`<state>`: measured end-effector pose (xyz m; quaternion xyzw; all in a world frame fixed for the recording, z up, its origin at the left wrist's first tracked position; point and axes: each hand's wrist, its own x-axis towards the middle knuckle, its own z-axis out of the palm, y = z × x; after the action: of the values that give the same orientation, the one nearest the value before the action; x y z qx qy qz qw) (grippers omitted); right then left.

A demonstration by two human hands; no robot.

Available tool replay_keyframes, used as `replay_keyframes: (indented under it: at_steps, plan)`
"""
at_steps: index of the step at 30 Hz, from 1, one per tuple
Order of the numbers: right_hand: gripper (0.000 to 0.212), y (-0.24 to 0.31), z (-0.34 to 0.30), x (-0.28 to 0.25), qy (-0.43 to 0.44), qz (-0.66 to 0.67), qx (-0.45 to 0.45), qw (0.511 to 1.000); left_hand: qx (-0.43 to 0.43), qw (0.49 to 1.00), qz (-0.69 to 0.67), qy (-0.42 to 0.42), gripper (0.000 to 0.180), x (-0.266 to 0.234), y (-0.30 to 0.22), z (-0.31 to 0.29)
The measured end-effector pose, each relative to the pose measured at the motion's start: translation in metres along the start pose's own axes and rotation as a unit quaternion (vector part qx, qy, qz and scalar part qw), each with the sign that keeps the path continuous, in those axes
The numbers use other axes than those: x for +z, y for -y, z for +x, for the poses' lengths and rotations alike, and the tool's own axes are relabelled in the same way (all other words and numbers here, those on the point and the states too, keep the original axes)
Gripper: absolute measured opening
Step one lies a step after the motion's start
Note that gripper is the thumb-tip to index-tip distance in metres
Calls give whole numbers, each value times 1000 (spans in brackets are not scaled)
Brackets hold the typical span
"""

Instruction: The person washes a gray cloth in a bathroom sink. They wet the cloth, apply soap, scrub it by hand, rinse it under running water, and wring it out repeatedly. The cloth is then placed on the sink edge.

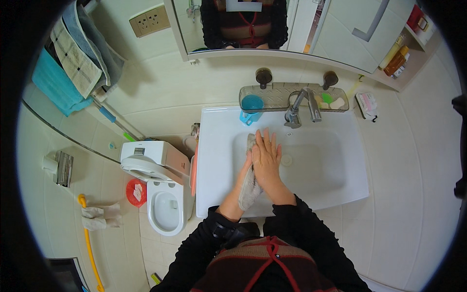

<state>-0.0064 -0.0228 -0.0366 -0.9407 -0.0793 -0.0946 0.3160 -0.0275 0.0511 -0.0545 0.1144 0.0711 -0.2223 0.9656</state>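
A damp-looking grey cloth is draped between my two hands over the left part of the white sink. My left hand is under the cloth and holds it, with the thumb side showing and most of its fingers hidden. Across the cloth lies my right hand, its fingers stretched toward the faucet and its palm pressed against the left hand. The chrome faucet stands beyond the fingertips. A pale round drain stopper sits in the basin beside my right hand.
A ribbed shelf tray behind the sink carries a blue cup and soap pieces. To the left are an open toilet and a red bin. Towels hang at upper left; a mirror cabinet overhangs the sink.
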Motion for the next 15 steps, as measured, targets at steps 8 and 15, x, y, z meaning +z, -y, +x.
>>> replay_keyframes:
  at_steps: [8, 15]
  plan:
    - [46, -1, 3, -35, 50, 558, 52, 827, -22, 992, -101, 73, 49, -1, -32, -9]
    - [23, 22, -25, -54, -31, 80, -149, 985, -28, 990, -102, 96, 46, -10, -34, -7]
